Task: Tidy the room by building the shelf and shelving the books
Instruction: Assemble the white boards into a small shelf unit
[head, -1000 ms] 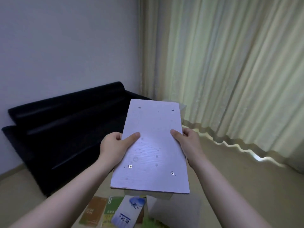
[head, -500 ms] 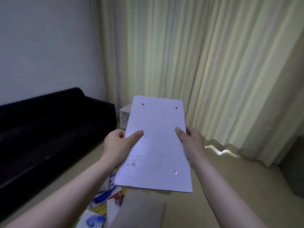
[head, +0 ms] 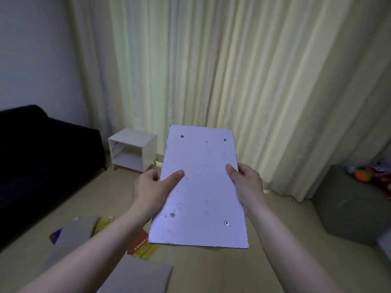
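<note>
Head view: left hand (head: 151, 188) and right hand (head: 247, 185) each grip a long edge of the white board (head: 203, 193), thumbs on top, holding it in the air above the floor (head: 281, 235) and the scattered books (head: 142, 247). Judged step: carrying a shelf part, build unfinished; the next move likely calls for bringing the board level to the white unit (head: 132, 149) by the curtain (head: 190, 70), well apart.
</note>
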The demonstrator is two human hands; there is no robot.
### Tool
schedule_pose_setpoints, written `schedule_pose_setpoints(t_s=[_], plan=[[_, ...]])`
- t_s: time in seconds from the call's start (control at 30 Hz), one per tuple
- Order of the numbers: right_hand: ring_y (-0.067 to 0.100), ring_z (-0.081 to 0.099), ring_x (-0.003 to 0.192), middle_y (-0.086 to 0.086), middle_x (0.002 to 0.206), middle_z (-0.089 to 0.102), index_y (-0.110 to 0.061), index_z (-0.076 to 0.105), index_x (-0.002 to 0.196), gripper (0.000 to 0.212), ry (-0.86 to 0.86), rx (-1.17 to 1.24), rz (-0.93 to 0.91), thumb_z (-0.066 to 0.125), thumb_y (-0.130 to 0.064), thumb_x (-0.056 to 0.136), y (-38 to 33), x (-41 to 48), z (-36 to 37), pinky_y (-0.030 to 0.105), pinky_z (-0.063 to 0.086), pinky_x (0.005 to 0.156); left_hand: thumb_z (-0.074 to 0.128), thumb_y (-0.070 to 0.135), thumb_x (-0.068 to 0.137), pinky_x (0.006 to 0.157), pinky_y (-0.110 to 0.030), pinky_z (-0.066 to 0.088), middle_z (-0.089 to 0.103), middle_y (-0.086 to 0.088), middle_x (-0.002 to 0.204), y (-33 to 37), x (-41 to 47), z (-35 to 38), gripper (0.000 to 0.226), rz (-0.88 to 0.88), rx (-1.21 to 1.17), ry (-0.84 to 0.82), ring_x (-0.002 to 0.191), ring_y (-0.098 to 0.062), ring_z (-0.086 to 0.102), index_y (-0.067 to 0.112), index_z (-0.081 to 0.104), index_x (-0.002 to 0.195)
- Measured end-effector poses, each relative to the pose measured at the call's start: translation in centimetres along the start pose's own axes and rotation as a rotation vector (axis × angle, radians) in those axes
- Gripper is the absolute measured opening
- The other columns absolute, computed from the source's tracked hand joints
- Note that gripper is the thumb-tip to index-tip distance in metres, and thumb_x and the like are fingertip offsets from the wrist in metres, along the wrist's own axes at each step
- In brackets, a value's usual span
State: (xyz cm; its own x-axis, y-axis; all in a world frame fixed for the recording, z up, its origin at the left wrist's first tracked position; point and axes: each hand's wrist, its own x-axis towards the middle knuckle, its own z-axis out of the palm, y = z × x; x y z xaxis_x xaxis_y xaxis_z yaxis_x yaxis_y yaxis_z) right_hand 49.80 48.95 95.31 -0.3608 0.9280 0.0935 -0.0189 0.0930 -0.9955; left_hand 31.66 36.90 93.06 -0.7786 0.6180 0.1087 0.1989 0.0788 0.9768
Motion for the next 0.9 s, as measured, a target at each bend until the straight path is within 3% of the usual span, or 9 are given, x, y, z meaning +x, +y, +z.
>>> schedule_pose_setpoints(t_s=[0.13,0.23,0.33,0.57,0.73,0.9], plan=[[0.02,0.054,0.066,0.005,0.073,0.06,-0.003,0.064,0.083,0.022,0.03,-0.032,0.026,0.061,-0.022,0.092,1.6,4.6,-1.2,0.033,0.043,0.066,0.079,0.061,0.054,0.054,-0.03,0.037,0.056,-0.001,0.061,-0.9,4.2,4.0,0.068,-0.016,0.003,-0.047,0.054,-0.016,0.05,0.0,0.051,0.069],[0.02,0.05,0.067,0.008,0.074,0.054,0.007,0.058,0.088,0.03,0.041,-0.069,0.029,0.061,-0.023,0.092,2.4,9.3,-1.7,0.031,0.04,0.064,0.082,0.052,0.062,0.051,-0.027,0.033,0.047,0.013,0.047,-1.2,7.9,7.2,0.056,-0.01,0.027,-0.04,0.048,-0.012,0.044,0.011,0.044,0.059],[0.018,0.044,0.065,0.008,0.073,0.049,0.011,0.053,0.088,0.033,0.046,-0.098,0.035,0.059,-0.022,0.092,2.4,13.9,-1.6,0.027,0.035,0.059,0.082,0.042,0.069,0.049,-0.026,0.028,0.038,0.014,0.04,-1.1,11.4,9.5,0.055,0.001,0.025,-0.027,0.043,-0.007,0.038,0.016,0.035,0.055],[0.007,0.048,0.048,-0.009,0.056,0.053,-0.013,0.056,0.068,0.027,0.05,-0.12,0.065,0.057,-0.015,0.095,3.7,22.2,-1.7,0.012,0.037,0.044,0.081,0.039,0.071,0.049,-0.025,0.024,0.036,0.017,0.034,-1.0,18.7,13.8,0.056,-0.004,0.046,-0.036,0.035,-0.002,0.038,0.019,0.031,0.055],[0.015,0.06,0.065,0.0,0.076,0.067,-0.005,0.067,0.088,0.018,0.018,-0.123,0.08,0.059,-0.019,0.094,5.4,29.1,-1.8,0.024,0.047,0.06,0.081,0.051,0.065,0.051,-0.026,0.031,0.045,0.009,0.051,-2.4,24.6,17.4,0.057,-0.054,0.072,-0.034,0.047,-0.01,0.044,0.015,0.038,0.058],[0.021,0.056,0.068,0.008,0.077,0.062,0.005,0.064,0.09,0.025,-0.077,-0.116,0.095,0.061,-0.02,0.092,7.7,38.3,-1.5,0.032,0.044,0.067,0.074,0.066,0.054,0.054,-0.031,0.034,0.048,-0.003,0.059,-3.9,30.5,21.1,0.062,-0.092,0.074,-0.008,0.054,-0.018,0.048,0.014,0.04,0.062]])
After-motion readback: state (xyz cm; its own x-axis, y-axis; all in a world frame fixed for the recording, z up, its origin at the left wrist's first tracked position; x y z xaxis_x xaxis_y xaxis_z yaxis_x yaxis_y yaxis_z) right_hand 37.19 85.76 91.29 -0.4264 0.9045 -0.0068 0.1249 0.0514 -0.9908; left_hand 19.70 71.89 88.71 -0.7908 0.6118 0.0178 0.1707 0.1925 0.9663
